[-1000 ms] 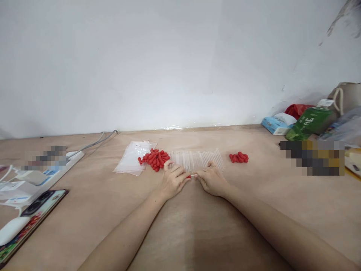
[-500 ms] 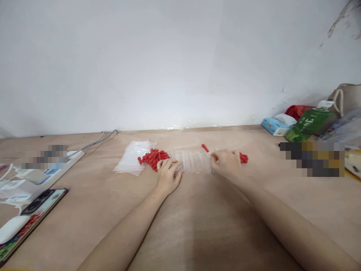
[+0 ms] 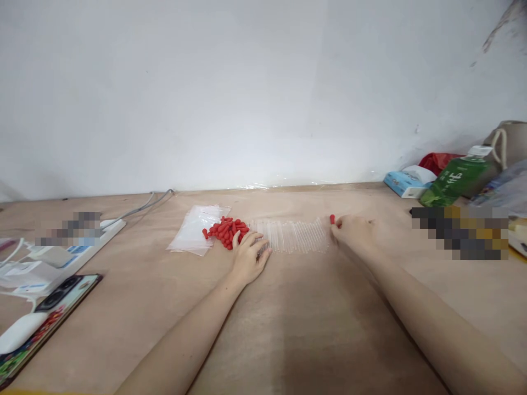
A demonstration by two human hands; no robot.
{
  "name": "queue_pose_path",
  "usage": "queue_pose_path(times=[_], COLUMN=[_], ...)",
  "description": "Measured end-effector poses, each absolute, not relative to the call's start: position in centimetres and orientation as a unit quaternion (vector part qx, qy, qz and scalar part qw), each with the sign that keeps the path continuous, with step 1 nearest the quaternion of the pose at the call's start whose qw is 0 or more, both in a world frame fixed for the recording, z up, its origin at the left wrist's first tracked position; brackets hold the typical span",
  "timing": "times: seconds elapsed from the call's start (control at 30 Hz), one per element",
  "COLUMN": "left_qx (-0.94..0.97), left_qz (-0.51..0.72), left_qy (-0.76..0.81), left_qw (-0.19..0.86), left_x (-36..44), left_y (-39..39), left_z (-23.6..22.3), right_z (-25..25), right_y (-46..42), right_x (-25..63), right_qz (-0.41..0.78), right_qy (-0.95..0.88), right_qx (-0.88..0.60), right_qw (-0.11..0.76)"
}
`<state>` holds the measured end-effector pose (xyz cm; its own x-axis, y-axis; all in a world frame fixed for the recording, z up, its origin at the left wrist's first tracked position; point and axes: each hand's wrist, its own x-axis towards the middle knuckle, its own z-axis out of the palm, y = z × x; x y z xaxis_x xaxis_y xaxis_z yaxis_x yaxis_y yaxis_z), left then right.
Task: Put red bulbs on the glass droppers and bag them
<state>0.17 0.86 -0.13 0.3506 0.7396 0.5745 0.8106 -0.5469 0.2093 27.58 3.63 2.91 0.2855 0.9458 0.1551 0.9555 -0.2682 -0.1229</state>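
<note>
My left hand (image 3: 248,257) rests with fingers bent and apart on the left end of a row of thin clear tubes (image 3: 288,237), beside a heap of red rubber dropper bulbs (image 3: 228,231). The tubes lie side by side on the table. Past the right end of the row, my right hand (image 3: 353,233) is closed in a pinch, and a single red dropper bulb (image 3: 332,219) sticks up at its fingertips. Whether a tube is fitted in that bulb is hidden. The small red pile on the right is covered by my right hand.
Clear plastic bags (image 3: 193,233) lie left of the red heap. Further left are a power strip (image 3: 99,236) with cables and a phone (image 3: 61,307) with a white case on it. At right stand a tissue pack (image 3: 405,182) and a green bottle (image 3: 455,178).
My right hand has moved right, away from the tubes, and the single red bulb has gone with it. The small right pile is now hidden. My left hand has barely shifted.
</note>
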Motion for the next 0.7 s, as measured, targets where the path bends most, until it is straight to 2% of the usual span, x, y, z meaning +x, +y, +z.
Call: queue_pose_path(times=[0.23, 0.47, 0.7], left_qx=[-0.817, -0.817, -0.817], left_qz=[-0.315, -0.312, -0.309], left_qy=[-0.48, -0.483, -0.484], left_qw=[0.053, 0.052, 0.051], left_x=[0.22, 0.28, 0.29], left_y=[0.7, 0.55, 0.56], left_z=[0.12, 0.25, 0.2], right_z=[3.43, 3.74, 3.05], right_y=[3.26, 2.92, 2.95], right_x=[27.66, 27.68, 27.38], right_qz=[-0.042, -0.076, -0.108], right_qy=[-0.602, -0.604, -0.611], right_qx=[-0.792, -0.792, -0.78], right_qw=[0.093, 0.05, 0.078])
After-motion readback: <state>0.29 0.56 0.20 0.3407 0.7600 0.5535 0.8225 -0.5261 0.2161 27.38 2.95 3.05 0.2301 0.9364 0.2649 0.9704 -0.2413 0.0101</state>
